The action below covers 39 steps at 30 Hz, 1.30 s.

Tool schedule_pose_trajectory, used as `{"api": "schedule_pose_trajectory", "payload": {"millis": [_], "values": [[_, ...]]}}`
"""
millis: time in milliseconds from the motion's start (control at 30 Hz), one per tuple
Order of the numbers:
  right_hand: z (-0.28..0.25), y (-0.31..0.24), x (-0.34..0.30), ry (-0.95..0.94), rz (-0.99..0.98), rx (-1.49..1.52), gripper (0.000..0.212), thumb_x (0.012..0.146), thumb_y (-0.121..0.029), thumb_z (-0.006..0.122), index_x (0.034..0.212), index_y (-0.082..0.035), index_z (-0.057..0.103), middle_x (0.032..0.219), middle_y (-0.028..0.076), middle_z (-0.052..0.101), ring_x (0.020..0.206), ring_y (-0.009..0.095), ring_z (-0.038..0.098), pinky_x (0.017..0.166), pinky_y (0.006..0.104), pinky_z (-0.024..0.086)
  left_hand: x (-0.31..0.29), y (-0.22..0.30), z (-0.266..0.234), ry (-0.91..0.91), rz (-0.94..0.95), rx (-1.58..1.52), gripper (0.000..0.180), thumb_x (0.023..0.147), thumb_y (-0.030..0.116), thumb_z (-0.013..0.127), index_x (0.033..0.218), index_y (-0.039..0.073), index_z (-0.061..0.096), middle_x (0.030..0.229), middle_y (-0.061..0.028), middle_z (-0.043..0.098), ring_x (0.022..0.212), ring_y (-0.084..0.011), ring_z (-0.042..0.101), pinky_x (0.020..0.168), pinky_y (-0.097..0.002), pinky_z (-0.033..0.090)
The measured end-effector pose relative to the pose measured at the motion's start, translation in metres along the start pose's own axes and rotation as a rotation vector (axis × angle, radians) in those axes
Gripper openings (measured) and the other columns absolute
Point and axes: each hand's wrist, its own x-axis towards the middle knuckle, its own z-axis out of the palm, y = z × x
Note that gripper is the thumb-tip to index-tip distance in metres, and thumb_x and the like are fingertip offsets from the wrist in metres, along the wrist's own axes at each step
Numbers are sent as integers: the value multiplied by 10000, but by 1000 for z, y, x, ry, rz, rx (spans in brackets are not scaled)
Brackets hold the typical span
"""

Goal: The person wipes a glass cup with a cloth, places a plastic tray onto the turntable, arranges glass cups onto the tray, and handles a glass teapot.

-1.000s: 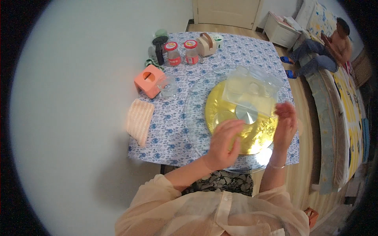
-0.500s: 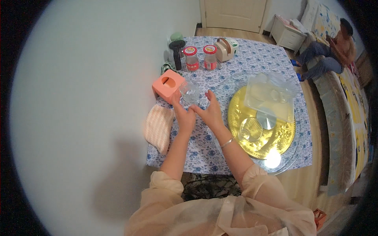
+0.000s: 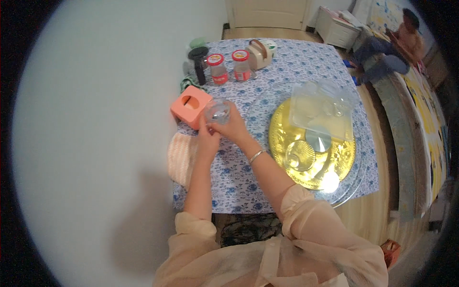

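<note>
A clear drinking glass [image 3: 218,113] is at the left part of the table, beside an orange tissue box [image 3: 191,106]. My right hand [image 3: 231,125] curls around its right side. At its lower left, my left hand [image 3: 208,141] keeps its fingers against the glass, close to the tissue box, and the two hands meet below it. Part of the left fingers is hidden. A pink-and-white cloth [image 3: 180,160] lies left of my left forearm.
Two red-lidded jars [image 3: 218,75], a dark-lidded jug [image 3: 198,60] and a cream container with a brown handle [image 3: 258,55] stand at the back. To the right, a gold tray [image 3: 279,125] bears a ribbed glass piece [image 3: 300,156] and a clear plastic box [image 3: 318,119]. A person [image 3: 406,45] sits on the bed.
My right hand, open and apart from the glass before, has moved left and closed on it. My left hand stays at the glass. The whole view has shifted slightly.
</note>
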Motion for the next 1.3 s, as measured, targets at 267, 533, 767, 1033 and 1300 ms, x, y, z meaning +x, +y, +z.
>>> {"api": "schedule_pose_trajectory", "payload": {"millis": [267, 533, 767, 1033, 1300], "values": [[-43, -137, -26, 121, -157, -51, 630, 519, -307, 740, 1016, -3, 501, 961, 179, 566, 886, 285, 562, 739, 372, 447, -53, 95, 6, 126, 303, -197, 582, 747, -101, 414, 1292, 29, 257, 1181, -107, 425, 1059, -167, 441, 890, -282, 357], [-153, -179, -78, 302, -356, -330, 641, 526, -267, 771, 1040, -2, 494, 962, 136, 569, 881, 237, 562, 755, 333, 444, -115, 148, 78, -64, 519, -104, 632, 710, -77, 476, 1288, -16, 230, 1255, -150, 325, 1170, -233, 329, 962, -338, 277], [-253, -132, -107, 360, -67, -274, 635, 541, -243, 774, 1055, -8, 485, 980, 125, 574, 906, 216, 563, 787, 317, 439, -123, 139, 178, -344, 425, -85, 654, 699, -24, 508, 1281, -25, 210, 1269, -202, 297, 1181, -311, 315, 959, -368, 289], [-314, -55, -95, 470, 22, -378, 657, 547, -223, 781, 1084, 1, 475, 996, 131, 576, 919, 207, 564, 795, 311, 444, -102, 106, 272, -314, 313, 70, 691, 697, 5, 505, 1300, 6, 166, 1304, -210, 264, 1223, -322, 268, 990, -376, 256], [-328, -5, -84, 506, 32, -414, 677, 539, -243, 785, 1088, -2, 471, 998, 147, 574, 919, 231, 569, 795, 318, 446, -84, 81, 304, -298, 286, 67, 714, 710, 21, 512, 1302, -7, 114, 1278, -244, 276, 1165, -379, 310, 956, -402, 290]]}}
